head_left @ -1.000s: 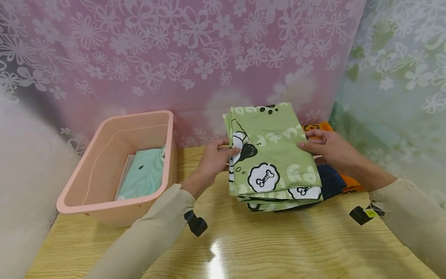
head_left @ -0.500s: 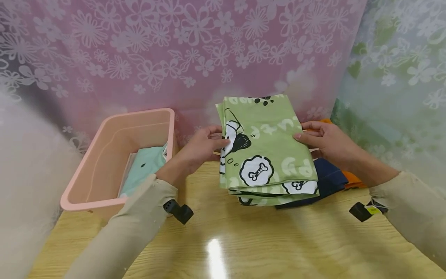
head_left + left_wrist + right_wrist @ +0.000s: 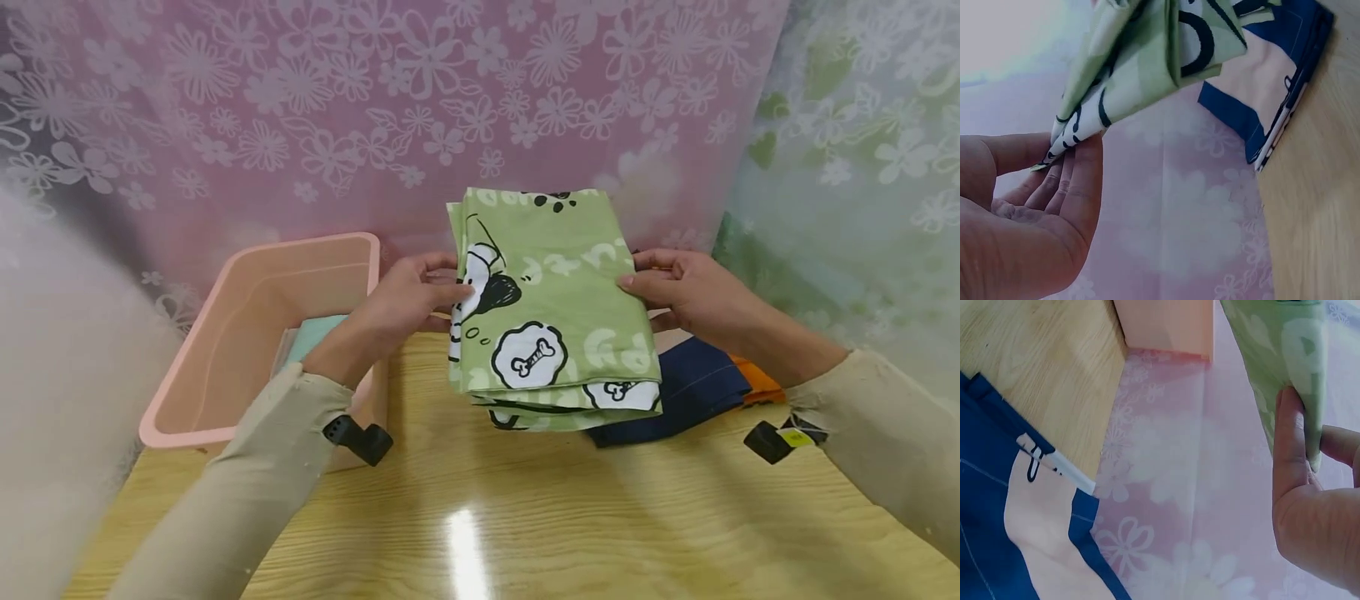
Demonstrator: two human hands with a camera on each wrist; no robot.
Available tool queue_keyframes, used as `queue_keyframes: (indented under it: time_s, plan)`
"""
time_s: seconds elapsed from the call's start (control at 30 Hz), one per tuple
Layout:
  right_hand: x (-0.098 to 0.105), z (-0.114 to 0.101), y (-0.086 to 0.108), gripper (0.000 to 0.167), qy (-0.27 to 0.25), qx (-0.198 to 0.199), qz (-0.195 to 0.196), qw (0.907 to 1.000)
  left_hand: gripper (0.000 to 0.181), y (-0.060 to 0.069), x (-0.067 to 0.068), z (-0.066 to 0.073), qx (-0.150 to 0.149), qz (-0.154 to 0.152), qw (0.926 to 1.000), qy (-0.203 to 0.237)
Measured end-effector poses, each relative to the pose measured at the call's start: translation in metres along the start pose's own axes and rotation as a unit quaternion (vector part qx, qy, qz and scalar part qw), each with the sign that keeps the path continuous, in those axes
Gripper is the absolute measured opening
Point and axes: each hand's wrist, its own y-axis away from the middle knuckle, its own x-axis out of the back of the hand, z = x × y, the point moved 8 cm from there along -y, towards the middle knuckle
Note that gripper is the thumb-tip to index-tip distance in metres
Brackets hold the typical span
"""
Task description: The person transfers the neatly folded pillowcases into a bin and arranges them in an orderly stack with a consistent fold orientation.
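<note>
A folded green cloth point(image 3: 562, 300), printed with a dog, bones and white letters, hangs in the air above the table in the head view. At its left edge my left hand point(image 3: 408, 296) pinches the layers between thumb and fingers, as the left wrist view also shows. My right hand point(image 3: 693, 292) grips the opposite edge, thumb on top and fingers beneath. Below and to the right lies a folded navy cloth point(image 3: 693, 392) with a pale pink patch point(image 3: 1038, 519), partly hidden by the green one. Some orange fabric point(image 3: 759, 379) pokes out beside it.
On the left of the wooden table point(image 3: 540, 517) stands a pink plastic bin point(image 3: 202, 358). A mint-green folded cloth point(image 3: 318, 329) lies inside, partly covered by my left forearm. A pink floral curtain point(image 3: 420, 125) rises behind, with a pale green-white one point(image 3: 862, 208) at right.
Both hands have carried the green cloth up and to the left. More of the navy cloth now shows beneath it. My left forearm has come across the bin's near right side.
</note>
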Motion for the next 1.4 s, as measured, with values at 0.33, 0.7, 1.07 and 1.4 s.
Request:
queue_keyframes:
  time_s: [0.33,0.7,1.07,1.4]
  plan:
    - [-0.016,-0.013,-0.015,0.058,-0.001,-0.006,-0.009,0.9999,0.046,0.008,0.026,0.004,-0.008,0.023,0.9996,-0.016]
    - [-0.046,-0.021,-0.041,0.054,-0.072,0.005,-0.039,0.9966,0.028,0.023,0.059,0.005,-0.018,0.040,0.9978,-0.049]
    - [-0.084,-0.032,-0.070,0.043,-0.133,0.018,-0.058,0.9892,0.049,0.037,0.104,0.003,0.019,0.088,0.9956,-0.026]
    - [-0.131,-0.038,-0.101,0.032,-0.208,0.006,-0.068,0.9758,0.055,0.039,0.137,-0.012,0.027,0.028,0.9990,0.022]
